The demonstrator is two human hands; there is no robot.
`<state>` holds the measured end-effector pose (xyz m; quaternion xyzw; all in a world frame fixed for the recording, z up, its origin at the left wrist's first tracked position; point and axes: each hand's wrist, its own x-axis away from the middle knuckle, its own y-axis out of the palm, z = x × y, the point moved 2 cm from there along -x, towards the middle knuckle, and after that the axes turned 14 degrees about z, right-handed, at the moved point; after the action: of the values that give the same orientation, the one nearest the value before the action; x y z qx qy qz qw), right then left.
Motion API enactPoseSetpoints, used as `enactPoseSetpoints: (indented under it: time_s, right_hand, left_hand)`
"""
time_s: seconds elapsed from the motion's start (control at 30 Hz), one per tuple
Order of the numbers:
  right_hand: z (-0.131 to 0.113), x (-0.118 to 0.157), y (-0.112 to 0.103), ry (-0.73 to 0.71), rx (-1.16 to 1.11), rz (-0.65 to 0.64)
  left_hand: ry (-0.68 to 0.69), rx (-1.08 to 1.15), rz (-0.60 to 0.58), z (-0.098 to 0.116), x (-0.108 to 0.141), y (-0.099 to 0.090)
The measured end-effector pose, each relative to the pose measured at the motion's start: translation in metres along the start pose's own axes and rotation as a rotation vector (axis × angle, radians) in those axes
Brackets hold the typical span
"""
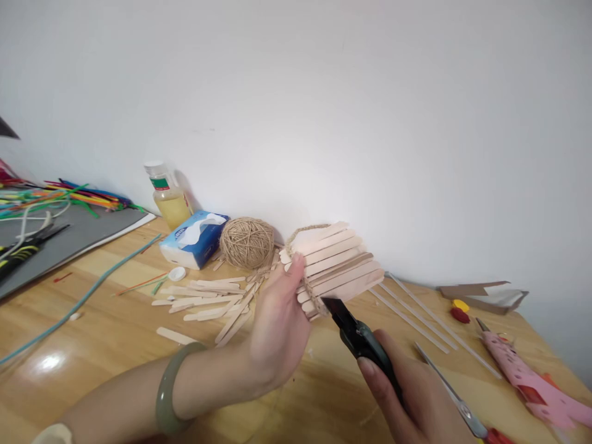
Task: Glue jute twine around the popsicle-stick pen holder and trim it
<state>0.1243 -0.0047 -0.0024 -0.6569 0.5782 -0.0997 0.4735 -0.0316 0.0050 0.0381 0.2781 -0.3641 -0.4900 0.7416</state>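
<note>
Craft-stick panel (340,262) is sitting up off the bench (123,330), between both hands. Nearest: right hand (411,382) is closing round a black utility knife (365,348), thumb pressing along the handle, probably for steering the blade. Blade tip is pointing at the panel's lower edge, by the twine braid (312,295); can't tell if it is touching. Scissors (456,394) and pink glue gun (527,370) are lying on the right, likely for easy reach. Left hand (284,320) is pinching the panel's left end, thumb on the front, fingers hidden behind, presumably bracing it while leaving the rest exposed. Clear rods (443,325) are lying right of the panel. Loose sticks (210,301) are spreading out left of the hand. Farther back, twine ball (248,242), tissue pack (194,240) and bottle (171,203) are standing near the wall, probably out of the way.
</note>
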Motion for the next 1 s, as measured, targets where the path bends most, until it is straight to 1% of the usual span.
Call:
enactPoseSetpoints:
  time_s: [0.17, 0.23, 0.3, 0.4, 0.5, 0.63, 0.77, 0.87, 1.0]
  right_hand:
    - [0.000, 0.001, 0.001, -0.058, 0.048, 0.004]
    - [-0.001, 0.002, 0.003, -0.058, 0.058, -0.004]
    - [-0.001, 0.003, 0.003, -0.034, 0.071, 0.017]
    - [-0.001, 0.004, 0.003, -0.008, 0.062, 0.037]
    - [0.000, 0.003, -0.001, -0.028, 0.013, 0.034]
    - [0.001, -0.001, -0.008, -0.075, 0.013, 0.090]
    - [0.002, -0.003, -0.007, -0.137, 0.075, 0.064]
    - [0.004, -0.002, -0.005, -0.128, 0.092, 0.039]
    - [0.003, -0.001, -0.002, -0.128, 0.097, 0.026]
  left_hand:
    - [0.002, -0.007, 0.031, -0.001, 0.000, 0.001]
    - [-0.002, -0.018, 0.044, -0.001, 0.000, 0.000]
    - [-0.009, -0.019, 0.047, -0.002, 0.000, 0.000]
    - [-0.016, -0.012, 0.030, -0.001, 0.001, 0.000]
    - [-0.001, 0.005, -0.018, 0.001, 0.001, 0.000]
    - [0.011, 0.021, 0.000, 0.002, 0.000, -0.001]
    - [0.001, 0.037, -0.019, 0.001, 0.000, -0.001]
    - [0.000, 0.041, -0.035, 0.001, 0.001, -0.001]
    - [0.004, 0.017, -0.009, 0.000, 0.000, -0.001]
